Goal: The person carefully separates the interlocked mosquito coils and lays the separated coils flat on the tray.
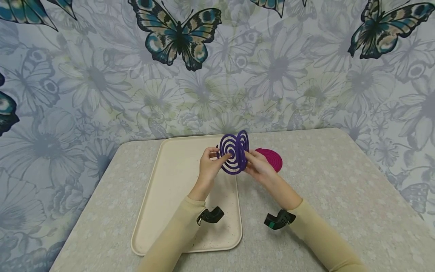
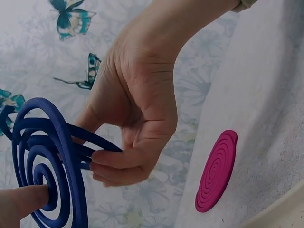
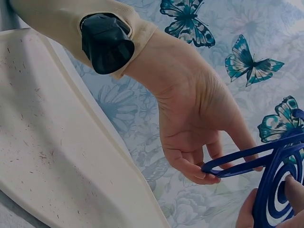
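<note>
Both hands hold a purple spiral-shaped piece (image 1: 241, 158) up over the tray's right side; it looks blue in the wrist views. Its coiled rings stand apart in several loops set at angles to one another. My left hand (image 1: 209, 166) pinches it from the left, thumb on the middle of one coil and fingers behind. On the other side my right hand (image 1: 261, 166) grips a loop between thumb and fingers, plain in the left wrist view. Behind the right hand lies a flat magenta spiral disc (image 1: 273, 159), partly hidden in the head view.
A cream tray (image 1: 170, 189) lies under the left arm, with small dark specks on its surface in the right wrist view. The table (image 1: 326, 177) has a pale patterned cover. A butterfly-print backdrop (image 1: 278, 75) stands behind it. Black straps (image 1: 211, 216) sit at both wrists.
</note>
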The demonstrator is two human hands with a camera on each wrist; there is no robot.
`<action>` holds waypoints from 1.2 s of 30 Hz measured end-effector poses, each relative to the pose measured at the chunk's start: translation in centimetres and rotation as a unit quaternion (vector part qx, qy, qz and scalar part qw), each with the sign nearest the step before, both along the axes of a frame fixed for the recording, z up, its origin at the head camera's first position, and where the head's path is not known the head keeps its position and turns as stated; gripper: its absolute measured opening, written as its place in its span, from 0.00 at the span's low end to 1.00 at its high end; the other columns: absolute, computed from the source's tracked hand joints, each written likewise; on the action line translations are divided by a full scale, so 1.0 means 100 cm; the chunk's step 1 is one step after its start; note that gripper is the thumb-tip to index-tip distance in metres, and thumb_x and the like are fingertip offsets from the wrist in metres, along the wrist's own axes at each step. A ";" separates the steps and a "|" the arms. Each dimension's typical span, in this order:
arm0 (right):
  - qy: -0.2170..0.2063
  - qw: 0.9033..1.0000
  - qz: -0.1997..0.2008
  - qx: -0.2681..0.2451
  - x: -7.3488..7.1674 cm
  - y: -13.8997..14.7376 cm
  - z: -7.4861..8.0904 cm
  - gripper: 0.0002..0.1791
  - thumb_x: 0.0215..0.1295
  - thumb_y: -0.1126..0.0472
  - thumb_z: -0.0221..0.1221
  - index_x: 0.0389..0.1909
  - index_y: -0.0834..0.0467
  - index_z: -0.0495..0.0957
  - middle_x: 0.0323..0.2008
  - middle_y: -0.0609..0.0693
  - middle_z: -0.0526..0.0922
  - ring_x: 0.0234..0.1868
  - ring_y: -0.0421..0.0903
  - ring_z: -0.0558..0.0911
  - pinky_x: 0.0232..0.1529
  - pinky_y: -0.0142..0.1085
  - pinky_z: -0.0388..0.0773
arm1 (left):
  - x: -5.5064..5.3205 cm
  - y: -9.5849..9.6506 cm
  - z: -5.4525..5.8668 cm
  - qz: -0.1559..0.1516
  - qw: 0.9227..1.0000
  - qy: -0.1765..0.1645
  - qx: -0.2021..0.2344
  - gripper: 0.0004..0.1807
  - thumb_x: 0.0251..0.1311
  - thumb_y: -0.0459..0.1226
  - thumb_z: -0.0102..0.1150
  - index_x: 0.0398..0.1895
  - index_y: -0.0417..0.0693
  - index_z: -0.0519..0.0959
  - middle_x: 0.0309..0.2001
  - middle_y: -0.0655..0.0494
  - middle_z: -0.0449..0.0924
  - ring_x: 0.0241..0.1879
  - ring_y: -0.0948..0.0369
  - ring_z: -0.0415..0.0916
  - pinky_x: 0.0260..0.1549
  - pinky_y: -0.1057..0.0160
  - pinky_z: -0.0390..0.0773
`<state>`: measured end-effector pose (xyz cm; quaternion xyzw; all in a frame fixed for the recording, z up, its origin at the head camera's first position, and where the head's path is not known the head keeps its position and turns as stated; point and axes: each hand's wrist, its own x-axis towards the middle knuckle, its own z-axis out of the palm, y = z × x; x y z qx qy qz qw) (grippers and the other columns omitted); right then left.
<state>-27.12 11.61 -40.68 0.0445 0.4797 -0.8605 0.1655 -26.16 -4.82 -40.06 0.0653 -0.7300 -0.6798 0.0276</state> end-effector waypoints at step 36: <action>0.131 0.980 -0.125 0.076 -0.007 0.020 0.018 0.36 0.63 0.74 0.55 0.71 0.59 0.56 0.31 0.41 0.86 0.27 0.36 0.86 0.30 0.29 0.83 | -0.010 -0.024 0.012 0.034 0.992 0.059 0.107 0.29 0.58 0.30 0.61 0.64 0.45 0.68 0.53 0.39 0.80 0.38 0.69 0.80 0.43 0.75 0.78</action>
